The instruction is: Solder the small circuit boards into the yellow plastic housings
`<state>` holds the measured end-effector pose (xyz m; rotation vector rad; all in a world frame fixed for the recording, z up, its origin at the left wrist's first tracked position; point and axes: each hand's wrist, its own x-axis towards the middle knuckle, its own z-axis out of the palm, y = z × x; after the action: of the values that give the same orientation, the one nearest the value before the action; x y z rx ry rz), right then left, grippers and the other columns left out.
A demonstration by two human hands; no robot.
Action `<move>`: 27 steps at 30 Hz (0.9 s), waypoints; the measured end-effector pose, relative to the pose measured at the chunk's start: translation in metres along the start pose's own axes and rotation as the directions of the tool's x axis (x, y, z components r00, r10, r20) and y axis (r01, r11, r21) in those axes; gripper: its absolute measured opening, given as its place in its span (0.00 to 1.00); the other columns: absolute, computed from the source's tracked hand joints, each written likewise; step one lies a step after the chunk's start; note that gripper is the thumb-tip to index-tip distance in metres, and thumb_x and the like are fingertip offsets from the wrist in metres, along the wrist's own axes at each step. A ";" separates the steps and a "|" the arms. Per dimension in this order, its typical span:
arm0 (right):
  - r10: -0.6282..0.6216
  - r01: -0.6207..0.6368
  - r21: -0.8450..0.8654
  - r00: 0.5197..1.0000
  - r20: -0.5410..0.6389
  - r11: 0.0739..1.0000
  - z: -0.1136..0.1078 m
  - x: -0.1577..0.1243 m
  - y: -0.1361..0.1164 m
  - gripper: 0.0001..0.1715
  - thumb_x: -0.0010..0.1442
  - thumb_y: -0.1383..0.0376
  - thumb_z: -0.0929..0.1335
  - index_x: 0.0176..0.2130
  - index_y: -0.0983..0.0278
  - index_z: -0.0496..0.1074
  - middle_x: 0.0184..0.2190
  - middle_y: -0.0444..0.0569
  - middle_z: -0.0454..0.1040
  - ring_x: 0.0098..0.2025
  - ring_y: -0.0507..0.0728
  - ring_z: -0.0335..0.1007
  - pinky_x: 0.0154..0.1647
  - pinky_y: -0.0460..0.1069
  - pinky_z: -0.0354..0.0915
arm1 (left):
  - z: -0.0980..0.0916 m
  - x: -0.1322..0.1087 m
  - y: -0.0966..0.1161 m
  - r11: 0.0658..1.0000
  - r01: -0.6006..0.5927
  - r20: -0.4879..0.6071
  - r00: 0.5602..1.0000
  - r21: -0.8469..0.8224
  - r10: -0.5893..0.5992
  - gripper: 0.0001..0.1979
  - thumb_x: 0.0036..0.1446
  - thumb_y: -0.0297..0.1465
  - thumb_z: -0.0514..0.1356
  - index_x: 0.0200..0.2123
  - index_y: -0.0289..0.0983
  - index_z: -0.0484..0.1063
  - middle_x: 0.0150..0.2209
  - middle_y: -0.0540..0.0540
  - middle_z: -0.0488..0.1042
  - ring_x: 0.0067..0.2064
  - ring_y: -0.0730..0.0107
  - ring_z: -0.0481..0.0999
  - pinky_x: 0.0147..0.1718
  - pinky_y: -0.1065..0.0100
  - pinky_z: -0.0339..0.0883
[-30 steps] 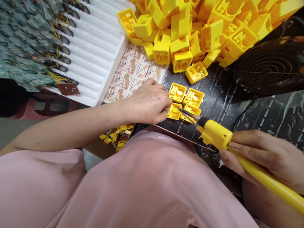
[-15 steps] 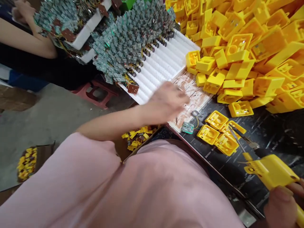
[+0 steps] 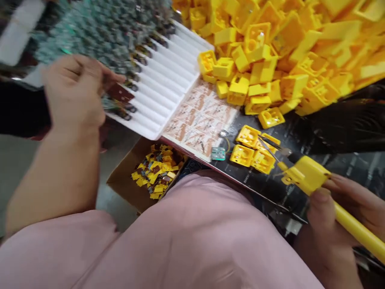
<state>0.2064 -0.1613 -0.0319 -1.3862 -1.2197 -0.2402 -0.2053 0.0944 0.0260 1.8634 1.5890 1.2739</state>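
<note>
Near right, the right hand [image 3: 327,218] wraps its fingers around the yellow soldering gun [image 3: 309,172]; hold its tip steady, clear of the open yellow housings [image 3: 242,155]. Farther left, the left hand [image 3: 75,90], whose pinch I cannot tell, has moved from beside the foam tray [image 3: 168,76] to the massed circuit boards [image 3: 117,36].

In my right hand [image 3: 332,233], the tool [image 3: 309,174] is smooth, glossy yellow plastic; its rod [image 3: 269,149] looks metal. Ahead of that hand sit 4 shiny plastic cases [image 3: 242,155]. Right of my left hand [image 3: 75,90], the tray [image 3: 170,76] seems matt white foam (ridged).
</note>
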 end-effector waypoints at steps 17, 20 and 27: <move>0.081 -0.067 -0.074 0.975 0.206 0.995 0.004 0.016 -0.005 0.34 0.60 0.71 0.79 0.63 0.56 0.77 0.44 0.50 0.85 0.31 0.54 0.80 0.30 0.47 0.75 | 0.187 -0.047 0.082 0.695 -0.719 0.805 0.410 -0.005 0.430 0.15 0.69 0.32 0.53 0.44 0.37 0.82 0.39 0.42 0.84 0.41 0.59 0.82 0.44 0.60 0.73; 0.118 -0.101 -0.075 0.954 0.274 0.992 0.011 0.015 -0.009 0.28 0.62 0.70 0.78 0.59 0.56 0.77 0.41 0.48 0.84 0.33 0.56 0.81 0.32 0.49 0.77 | 0.186 -0.044 0.090 0.665 -0.746 0.820 0.402 0.035 0.408 0.16 0.67 0.32 0.53 0.40 0.37 0.81 0.35 0.43 0.82 0.37 0.59 0.81 0.41 0.60 0.72; -0.012 0.047 -0.062 0.879 0.476 0.997 0.023 0.026 -0.020 0.13 0.61 0.71 0.78 0.41 0.60 0.74 0.33 0.44 0.82 0.28 0.53 0.79 0.27 0.46 0.76 | 0.188 -0.043 0.105 0.580 -0.811 0.844 0.365 0.080 0.394 0.16 0.65 0.31 0.51 0.35 0.40 0.79 0.30 0.44 0.78 0.35 0.57 0.79 0.37 0.57 0.67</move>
<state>0.1906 -0.1348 -0.0064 -1.5423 -1.6512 0.0462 0.0104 0.0735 -0.0076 2.9767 0.6945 0.0379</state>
